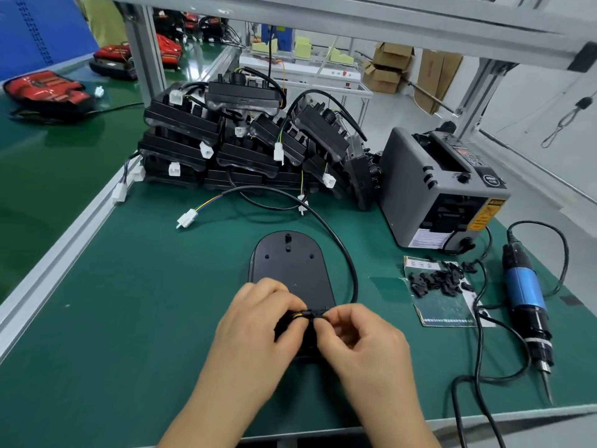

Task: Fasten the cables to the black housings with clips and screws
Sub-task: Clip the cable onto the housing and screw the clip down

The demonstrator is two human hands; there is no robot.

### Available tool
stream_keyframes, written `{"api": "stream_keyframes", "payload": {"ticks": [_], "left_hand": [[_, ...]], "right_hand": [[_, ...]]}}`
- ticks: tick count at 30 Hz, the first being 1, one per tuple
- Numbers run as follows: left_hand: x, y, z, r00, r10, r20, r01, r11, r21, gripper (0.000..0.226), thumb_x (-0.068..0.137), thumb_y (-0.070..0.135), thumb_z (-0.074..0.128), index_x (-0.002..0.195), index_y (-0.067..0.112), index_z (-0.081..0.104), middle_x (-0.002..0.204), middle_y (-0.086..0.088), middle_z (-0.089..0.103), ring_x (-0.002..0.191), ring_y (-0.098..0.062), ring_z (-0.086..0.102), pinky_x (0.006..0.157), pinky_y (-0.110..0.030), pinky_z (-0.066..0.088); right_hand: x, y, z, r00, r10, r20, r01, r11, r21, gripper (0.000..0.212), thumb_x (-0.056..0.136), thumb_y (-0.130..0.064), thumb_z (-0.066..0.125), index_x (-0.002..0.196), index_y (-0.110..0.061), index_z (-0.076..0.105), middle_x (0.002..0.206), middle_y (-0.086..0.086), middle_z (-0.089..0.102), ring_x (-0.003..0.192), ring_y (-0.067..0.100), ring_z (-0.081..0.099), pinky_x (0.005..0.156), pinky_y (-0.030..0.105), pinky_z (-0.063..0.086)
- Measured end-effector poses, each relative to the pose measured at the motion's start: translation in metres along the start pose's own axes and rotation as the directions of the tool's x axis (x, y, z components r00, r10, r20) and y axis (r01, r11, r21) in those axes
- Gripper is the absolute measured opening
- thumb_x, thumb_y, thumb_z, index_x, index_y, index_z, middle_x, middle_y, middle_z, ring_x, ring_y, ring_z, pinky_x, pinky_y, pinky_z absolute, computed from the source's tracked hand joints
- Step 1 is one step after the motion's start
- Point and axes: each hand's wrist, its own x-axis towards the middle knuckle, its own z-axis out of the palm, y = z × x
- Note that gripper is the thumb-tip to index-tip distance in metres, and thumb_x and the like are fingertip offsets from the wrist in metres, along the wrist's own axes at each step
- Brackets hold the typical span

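Observation:
A black oval housing (290, 266) lies flat on the green mat in front of me, its near end hidden under my hands. A black cable (336, 240) arcs from the housing's near right side round to a white connector (187, 218) at the back left. My left hand (255, 324) and my right hand (358, 344) meet over the housing's near end. Both pinch the cable's end (310, 313), where yellow wires and a small black piece show between the fingertips. Whether that piece is a clip I cannot tell.
A pile of black housings with cables (245, 140) stands at the back. A grey tape dispenser (442, 189) sits at the right. Loose black clips (436, 281) lie on a card. An electric screwdriver (526, 302) lies at the far right, its cords trailing to the front edge.

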Motion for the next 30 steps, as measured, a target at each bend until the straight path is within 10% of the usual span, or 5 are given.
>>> {"api": "stream_keyframes", "payload": {"ticks": [16, 22, 30], "left_hand": [[-0.007, -0.004, 0.001, 0.998, 0.065, -0.008, -0.066, 0.996, -0.059, 0.002, 0.078, 0.022, 0.064, 0.08, 0.022, 0.066, 0.088, 0.017, 0.053, 0.084, -0.008, 0.049, 0.072, -0.021, 0.039], [-0.001, -0.01, -0.007, 0.988, 0.012, 0.154, -0.001, 0.997, -0.072, 0.016, 0.083, 0.036, 0.067, 0.098, 0.033, 0.065, 0.099, 0.026, 0.049, 0.102, 0.001, 0.042, 0.085, -0.016, 0.035], [0.0, 0.003, 0.003, 0.992, 0.125, -0.027, -0.123, 0.99, 0.07, 0.016, 0.075, 0.032, 0.068, 0.079, 0.017, 0.068, 0.08, 0.012, 0.063, 0.085, -0.008, 0.047, 0.074, -0.016, 0.037]], "right_hand": [[0.021, 0.0, -0.014, 0.922, -0.384, 0.044, 0.378, 0.875, -0.302, 0.03, 0.07, -0.054, 0.065, 0.075, -0.024, 0.066, 0.078, -0.014, 0.058, 0.081, 0.011, 0.051, 0.069, 0.03, 0.046], [0.028, 0.0, -0.023, 0.92, -0.302, 0.248, 0.355, 0.912, -0.204, 0.014, 0.077, -0.037, 0.069, 0.078, -0.024, 0.071, 0.08, -0.018, 0.06, 0.09, 0.015, 0.051, 0.082, 0.038, 0.044], [0.037, -0.001, -0.028, 0.894, -0.268, 0.359, 0.358, 0.909, -0.214, 0.006, 0.083, -0.031, 0.068, 0.083, -0.026, 0.07, 0.085, -0.017, 0.054, 0.098, 0.01, 0.04, 0.091, 0.032, 0.035]]}}
